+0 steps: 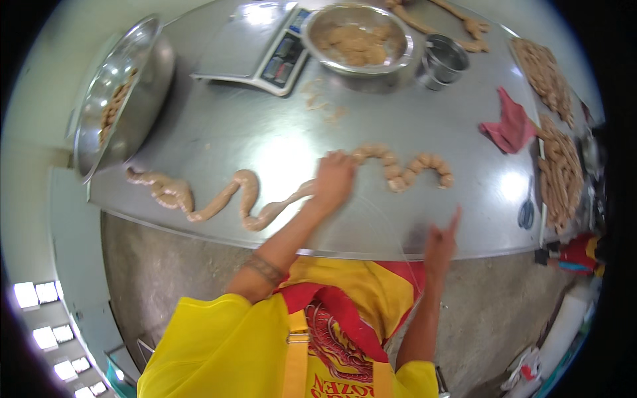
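Observation:
A long pale-brown sausage (247, 192) winds across the steel table, smooth and untied on the left. To the right of my left hand (335, 179) its tied part (398, 174) is pinched into several short links. My left hand is closed over the sausage where the two parts meet, hiding that spot. A thin string (391, 222) curves from near there down past the table's front edge. Over that edge, my right hand (441, 245) is raised and slightly blurred, index finger stretched out and the others curled; what they hold does not show.
A large steel bowl (142, 99) tilts at the left. Farther back stand a scale (282, 63), a bowl of meat paste (358, 40) and a metal cup (444, 60). A red cloth (507, 126), scissors (526, 213) and sausage piles (561, 172) lie on the right.

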{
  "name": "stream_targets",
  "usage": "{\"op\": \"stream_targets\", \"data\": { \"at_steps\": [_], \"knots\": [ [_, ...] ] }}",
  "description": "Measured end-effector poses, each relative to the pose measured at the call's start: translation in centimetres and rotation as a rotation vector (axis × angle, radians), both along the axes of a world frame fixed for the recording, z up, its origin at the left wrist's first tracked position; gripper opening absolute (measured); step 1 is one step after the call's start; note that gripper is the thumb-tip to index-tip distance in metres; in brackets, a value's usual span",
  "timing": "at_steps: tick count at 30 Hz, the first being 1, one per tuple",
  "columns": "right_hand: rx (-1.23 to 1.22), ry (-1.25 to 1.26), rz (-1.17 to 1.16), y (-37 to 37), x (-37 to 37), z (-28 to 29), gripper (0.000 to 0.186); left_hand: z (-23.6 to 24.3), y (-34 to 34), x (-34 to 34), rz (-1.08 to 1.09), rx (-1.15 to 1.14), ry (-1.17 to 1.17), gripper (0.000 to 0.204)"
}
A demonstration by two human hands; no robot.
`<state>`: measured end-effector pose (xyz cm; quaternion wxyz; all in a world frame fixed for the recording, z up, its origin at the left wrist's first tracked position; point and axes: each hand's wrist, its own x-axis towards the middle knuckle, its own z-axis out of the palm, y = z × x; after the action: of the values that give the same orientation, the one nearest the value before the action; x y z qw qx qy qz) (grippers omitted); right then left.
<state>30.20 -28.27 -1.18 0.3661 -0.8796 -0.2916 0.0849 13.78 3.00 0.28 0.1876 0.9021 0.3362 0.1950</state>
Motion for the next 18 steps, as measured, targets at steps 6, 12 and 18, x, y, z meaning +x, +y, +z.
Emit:
{"op": "stream_targets", "data": {
  "at_steps": [6,12,18],
  "knots": [
    [-0.470,-0.292,0.106,23.1,-0.8,2.7,0.043,-0.8,0.9,-1.2,-0.093,0.080,0.079,0.011],
    [-0.163,-0.069,0.399,18.7,8.0,1.8,0.034,0.5,2.9,-6.2,-0.048,0.029,0.086,0.013],
    [0.164,0.603,0.221,-1.0,2.5,6.9,0.038,2.1,0.4,-3.3,-0.096,-0.053,0.083,0.031]
  ]
}}
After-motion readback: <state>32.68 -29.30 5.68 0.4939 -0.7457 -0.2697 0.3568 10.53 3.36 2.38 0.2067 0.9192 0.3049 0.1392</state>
